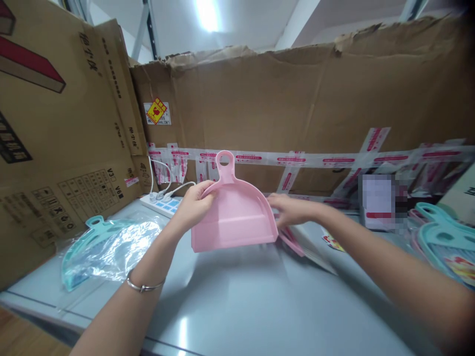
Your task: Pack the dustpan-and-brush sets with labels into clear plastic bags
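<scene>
A pink dustpan (237, 212) is held up over the table, its handle with a round hole pointing upward. My left hand (195, 205) grips its left edge near the handle, thumb on the front. By the right edge is my right hand (291, 210), fingers curled and partly hidden behind the pan. Just below that hand a pink hand brush (297, 244) with pale bristles slants down to the right. The hand appears closed on the brush, whose upper part is hidden.
A turquoise dustpan set (79, 252) in clear plastic lies at left; more turquoise sets (445, 232) lie at right. A white power strip (159, 202) sits at the back left. Large cardboard boxes (260, 99) wall off the table (267, 306). A small colourful card (331, 241) lies beyond my right forearm.
</scene>
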### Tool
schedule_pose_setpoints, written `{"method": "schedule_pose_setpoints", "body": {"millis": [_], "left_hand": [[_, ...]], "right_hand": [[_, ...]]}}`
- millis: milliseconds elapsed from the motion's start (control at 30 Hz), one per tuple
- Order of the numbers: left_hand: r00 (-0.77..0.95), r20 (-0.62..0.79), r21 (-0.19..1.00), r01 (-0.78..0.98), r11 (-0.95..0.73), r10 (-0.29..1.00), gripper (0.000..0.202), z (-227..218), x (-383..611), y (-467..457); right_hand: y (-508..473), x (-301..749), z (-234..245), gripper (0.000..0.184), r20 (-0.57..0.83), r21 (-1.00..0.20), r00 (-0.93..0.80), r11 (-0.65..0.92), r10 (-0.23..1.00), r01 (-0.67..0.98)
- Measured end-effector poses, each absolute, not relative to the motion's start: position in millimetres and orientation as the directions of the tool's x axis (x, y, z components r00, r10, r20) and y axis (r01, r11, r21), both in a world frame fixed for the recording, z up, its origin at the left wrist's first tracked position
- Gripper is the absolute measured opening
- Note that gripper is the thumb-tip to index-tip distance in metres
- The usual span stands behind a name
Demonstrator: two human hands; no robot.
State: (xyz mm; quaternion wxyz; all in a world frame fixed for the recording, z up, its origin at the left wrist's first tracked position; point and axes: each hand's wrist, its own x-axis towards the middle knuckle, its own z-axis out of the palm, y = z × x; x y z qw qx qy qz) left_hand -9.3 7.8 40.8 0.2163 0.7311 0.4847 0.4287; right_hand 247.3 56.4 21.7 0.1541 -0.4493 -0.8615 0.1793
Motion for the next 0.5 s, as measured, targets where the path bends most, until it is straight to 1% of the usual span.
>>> {"method": "schedule_pose_setpoints", "body": {"millis": [33, 67, 100, 133, 167, 200, 233, 267, 300, 333, 367, 433, 467, 500], "left_hand": [[0.165, 0.397, 0.734, 0.533, -0.420, 0.903, 0.020, 42, -11, 7], [0.164, 0.380, 0.732, 0.548, -0.404, 0.910, 0.021, 43, -12, 7], [0.161, 0.369, 0.726, 0.565, -0.392, 0.915, 0.022, 44, -13, 7], [0.158, 0.363, 0.717, 0.582, -0.384, 0.918, 0.023, 43, -13, 7], [0.163, 0.359, 0.706, 0.597, -0.381, 0.919, 0.024, 42, -13, 8], [0.173, 0.357, 0.694, 0.608, -0.384, 0.918, 0.024, 40, -11, 9], [0.188, 0.355, 0.686, 0.613, -0.392, 0.916, 0.025, 37, -9, 10], [0.211, 0.351, 0.684, 0.608, -0.403, 0.912, 0.025, 34, -6, 11], [0.238, 0.343, 0.689, 0.593, -0.416, 0.908, 0.026, 31, -3, 12], [0.267, 0.332, 0.699, 0.575, -0.426, 0.905, 0.027, 27, 1, 13], [0.291, 0.320, 0.712, 0.554, -0.432, 0.902, 0.028, 23, 5, 14], [0.326, 0.297, 0.742, 0.513, -0.431, 0.898, 0.030, 17, 11, 14], [0.338, 0.284, 0.758, 0.494, -0.427, 0.897, 0.030, 14, 14, 15], [0.346, 0.278, 0.772, 0.475, -0.423, 0.896, 0.029, 12, 16, 15]], "right_hand": [[54, 258, 32, 0.024, 0.064, -0.430, -0.549, 0.519, 0.833, 0.738], [52, 271, 42, 0.021, 0.051, -0.474, -0.546, 0.501, 0.836, 0.724], [48, 285, 50, 0.020, 0.081, -0.543, -0.529, 0.482, 0.845, 0.687], [44, 298, 58, 0.021, 0.148, -0.613, -0.483, 0.463, 0.863, 0.640], [39, 311, 63, 0.024, 0.244, -0.675, -0.392, 0.446, 0.887, 0.588], [33, 322, 68, 0.028, 0.350, -0.721, -0.265, 0.439, 0.898, 0.536], [26, 330, 72, 0.031, 0.429, -0.752, -0.134, 0.436, 0.893, 0.494], [18, 334, 75, 0.034, 0.482, -0.768, -0.039, 0.443, 0.876, 0.462], [11, 335, 78, 0.035, 0.505, -0.770, -0.017, 0.459, 0.863, 0.444], [3, 331, 80, 0.035, 0.497, -0.765, -0.071, 0.475, 0.865, 0.434], [-4, 324, 83, 0.034, 0.462, -0.761, -0.178, 0.492, 0.869, 0.423], [-16, 301, 84, 0.032, 0.352, -0.767, -0.413, 0.512, 0.840, 0.387], [-19, 287, 84, 0.030, 0.295, -0.782, -0.493, 0.504, 0.818, 0.368], [-21, 272, 82, 0.028, 0.245, -0.803, -0.537, 0.480, 0.807, 0.354]]}}
